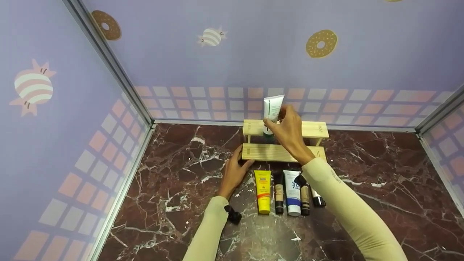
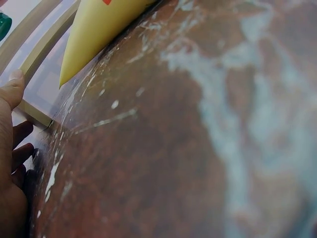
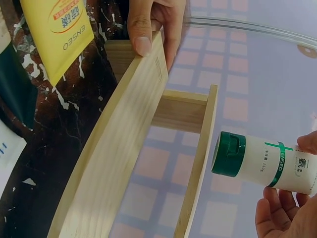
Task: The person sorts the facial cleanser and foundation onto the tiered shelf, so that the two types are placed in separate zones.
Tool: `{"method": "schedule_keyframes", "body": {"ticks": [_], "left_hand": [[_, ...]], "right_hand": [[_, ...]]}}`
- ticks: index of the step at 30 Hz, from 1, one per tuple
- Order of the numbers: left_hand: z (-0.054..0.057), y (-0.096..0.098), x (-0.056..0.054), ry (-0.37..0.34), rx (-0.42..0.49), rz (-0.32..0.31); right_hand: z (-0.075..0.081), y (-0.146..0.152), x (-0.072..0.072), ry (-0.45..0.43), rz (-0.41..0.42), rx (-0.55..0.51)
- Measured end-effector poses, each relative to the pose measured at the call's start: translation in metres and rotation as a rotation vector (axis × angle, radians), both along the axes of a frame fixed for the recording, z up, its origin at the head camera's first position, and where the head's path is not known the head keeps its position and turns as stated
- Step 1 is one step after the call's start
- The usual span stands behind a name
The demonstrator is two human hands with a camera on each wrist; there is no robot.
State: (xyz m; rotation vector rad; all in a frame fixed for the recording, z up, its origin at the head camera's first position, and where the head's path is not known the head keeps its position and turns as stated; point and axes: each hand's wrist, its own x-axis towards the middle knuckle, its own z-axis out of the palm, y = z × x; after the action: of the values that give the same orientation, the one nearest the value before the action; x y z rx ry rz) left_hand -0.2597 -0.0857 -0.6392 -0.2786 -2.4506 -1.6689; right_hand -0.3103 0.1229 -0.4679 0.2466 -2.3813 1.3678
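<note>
I count one two-tier wooden rack, five tubes lying before it, and one white tube — cap down, near the upper tier — pinched in the outstretched right hand. The left hand grips the lower tier's left end.

Shows lilac walls with printed donuts and candies, pink and white squares below, grey metal corner strips, and a dark-red marbled surface.
</note>
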Motion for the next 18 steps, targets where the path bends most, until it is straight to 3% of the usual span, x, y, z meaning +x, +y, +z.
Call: {"method": "schedule_keyframes", "body": {"ticks": [18], "left_hand": [[-0.001, -0.001, 0.000, -0.005, -0.004, -0.014]], "right_hand": [[-0.002, -0.021, -0.020, -0.015, -0.003, -0.004]]}}
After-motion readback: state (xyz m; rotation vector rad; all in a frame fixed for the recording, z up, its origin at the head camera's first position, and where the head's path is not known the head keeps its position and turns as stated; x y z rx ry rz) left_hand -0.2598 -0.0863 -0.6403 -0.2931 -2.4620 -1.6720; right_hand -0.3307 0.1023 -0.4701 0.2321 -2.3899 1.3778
